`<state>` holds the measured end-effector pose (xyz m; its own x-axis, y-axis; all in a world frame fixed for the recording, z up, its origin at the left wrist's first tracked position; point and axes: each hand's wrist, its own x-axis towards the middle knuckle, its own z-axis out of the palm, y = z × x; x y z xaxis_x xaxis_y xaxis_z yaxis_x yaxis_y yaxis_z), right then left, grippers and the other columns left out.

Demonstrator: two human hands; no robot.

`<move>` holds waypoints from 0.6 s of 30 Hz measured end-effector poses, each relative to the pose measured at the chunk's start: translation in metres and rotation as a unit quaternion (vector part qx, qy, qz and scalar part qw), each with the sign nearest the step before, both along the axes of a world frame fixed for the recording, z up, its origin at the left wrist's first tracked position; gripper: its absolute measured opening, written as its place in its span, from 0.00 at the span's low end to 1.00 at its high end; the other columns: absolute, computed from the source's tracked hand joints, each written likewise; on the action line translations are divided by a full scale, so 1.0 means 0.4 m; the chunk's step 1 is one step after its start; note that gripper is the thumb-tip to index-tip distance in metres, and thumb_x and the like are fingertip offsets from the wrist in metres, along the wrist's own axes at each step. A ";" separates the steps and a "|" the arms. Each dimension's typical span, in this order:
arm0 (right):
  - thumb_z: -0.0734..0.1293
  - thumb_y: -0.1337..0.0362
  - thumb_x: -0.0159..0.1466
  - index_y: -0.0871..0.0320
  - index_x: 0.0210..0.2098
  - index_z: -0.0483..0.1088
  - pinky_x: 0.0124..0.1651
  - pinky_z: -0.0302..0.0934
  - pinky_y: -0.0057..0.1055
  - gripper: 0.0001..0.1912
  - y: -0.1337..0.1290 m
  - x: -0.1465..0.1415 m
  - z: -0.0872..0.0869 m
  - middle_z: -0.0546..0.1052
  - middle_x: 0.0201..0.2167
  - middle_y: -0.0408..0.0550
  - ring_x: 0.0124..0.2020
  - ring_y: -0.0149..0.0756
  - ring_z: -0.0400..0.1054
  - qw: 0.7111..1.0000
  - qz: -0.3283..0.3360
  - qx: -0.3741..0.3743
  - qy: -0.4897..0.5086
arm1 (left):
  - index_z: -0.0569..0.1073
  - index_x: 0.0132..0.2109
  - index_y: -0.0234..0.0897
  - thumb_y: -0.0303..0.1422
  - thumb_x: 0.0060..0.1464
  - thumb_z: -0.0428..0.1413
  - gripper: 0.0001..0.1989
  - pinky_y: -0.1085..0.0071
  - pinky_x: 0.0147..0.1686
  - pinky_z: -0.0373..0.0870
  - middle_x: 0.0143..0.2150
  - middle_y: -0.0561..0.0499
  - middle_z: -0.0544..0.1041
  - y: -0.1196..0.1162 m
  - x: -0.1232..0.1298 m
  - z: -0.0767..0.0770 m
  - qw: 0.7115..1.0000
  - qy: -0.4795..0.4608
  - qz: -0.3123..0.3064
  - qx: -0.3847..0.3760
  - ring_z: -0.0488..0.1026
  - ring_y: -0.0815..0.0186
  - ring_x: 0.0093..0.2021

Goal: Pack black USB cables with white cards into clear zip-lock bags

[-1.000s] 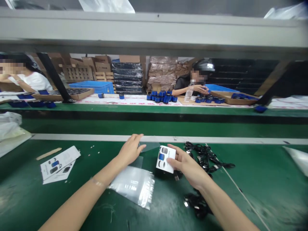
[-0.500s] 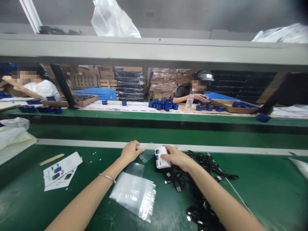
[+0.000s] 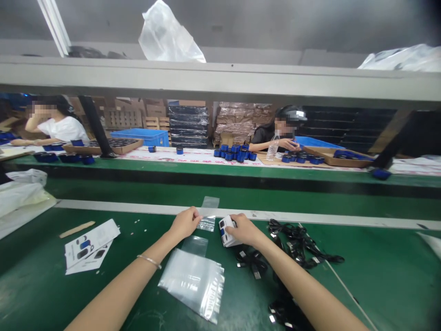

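My left hand (image 3: 185, 222) pinches the edge of a small clear zip bag (image 3: 208, 212), which lies partly across the pale strip on the green table. To its right, my right hand (image 3: 245, 230) is closed on a small stack of white printed leaflets (image 3: 226, 234) with pictures of dark and blue devices. A stack of clear zip bags (image 3: 193, 278) lies below my left hand, one bag sticking out at its top. Beside and under my right forearm are several black USB cables (image 3: 253, 263), partly hidden by the arm.
At left lie two loose printed leaflets (image 3: 91, 243), a flat wooden stick (image 3: 77, 229) and a white plastic sack (image 3: 24, 202). A raised green ledge with several blue round devices (image 3: 236, 153) runs across behind, under a grey overhead beam (image 3: 220, 80). Two people sit beyond it.
The small zip bag has turned more upright and shows more fully beside my left hand. My right hand has tilted the leaflets and shifted slightly left. The view has moved a little.
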<state>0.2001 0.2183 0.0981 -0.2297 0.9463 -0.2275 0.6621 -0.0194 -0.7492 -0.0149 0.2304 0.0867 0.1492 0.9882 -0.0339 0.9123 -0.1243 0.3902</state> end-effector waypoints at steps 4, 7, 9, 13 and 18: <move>0.65 0.61 0.66 0.59 0.50 0.67 0.46 0.66 0.43 0.14 -0.013 0.004 -0.001 0.71 0.50 0.50 0.46 0.41 0.69 0.998 0.001 0.016 -0.054 | 0.71 0.50 0.35 0.36 0.60 0.54 0.13 0.58 0.42 0.73 0.48 0.47 0.75 -0.068 -0.023 0.024 0.998 -0.029 -0.001 -0.049 0.75 0.62 0.43; 0.64 0.60 0.67 0.60 0.48 0.68 0.42 0.68 0.39 0.13 -0.017 -0.007 -0.016 0.73 0.46 0.48 0.41 0.38 0.71 0.998 0.022 0.000 -0.054 | 0.71 0.48 0.35 0.36 0.60 0.54 0.12 0.60 0.41 0.73 0.46 0.48 0.76 -0.118 -0.038 0.041 0.993 -0.060 0.021 -0.103 0.75 0.63 0.41; 0.64 0.60 0.67 0.60 0.46 0.68 0.38 0.69 0.36 0.12 -0.015 -0.019 -0.024 0.74 0.42 0.47 0.37 0.35 0.72 0.998 0.031 -0.004 -0.050 | 0.72 0.46 0.34 0.37 0.61 0.54 0.12 0.63 0.36 0.74 0.42 0.50 0.76 -0.151 -0.049 0.043 0.983 -0.094 0.042 -0.149 0.76 0.66 0.36; 0.62 0.59 0.68 0.63 0.47 0.68 0.34 0.69 0.36 0.13 -0.021 -0.037 -0.006 0.76 0.32 0.46 0.29 0.35 0.73 0.997 0.033 0.037 -0.055 | 0.71 0.44 0.33 0.39 0.62 0.52 0.12 0.71 0.26 0.73 0.33 0.54 0.76 -0.214 -0.071 0.024 0.953 -0.181 0.092 -0.225 0.73 0.72 0.25; 0.60 0.64 0.66 0.64 0.59 0.60 0.58 0.52 0.57 0.23 -0.164 -0.064 0.028 0.70 0.52 0.65 0.55 0.60 0.62 0.975 0.028 0.213 -0.063 | 0.72 0.39 0.33 0.42 0.63 0.48 0.16 0.71 0.26 0.72 0.26 0.57 0.74 -0.275 -0.095 -0.007 0.906 -0.319 0.154 -0.232 0.73 0.72 0.22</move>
<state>0.1747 0.1526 0.1092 -0.2795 0.9479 0.1530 0.7406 0.3142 -0.5939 -0.0528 0.1206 0.0838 0.0049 0.8877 -0.4604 0.4460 0.4101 0.7955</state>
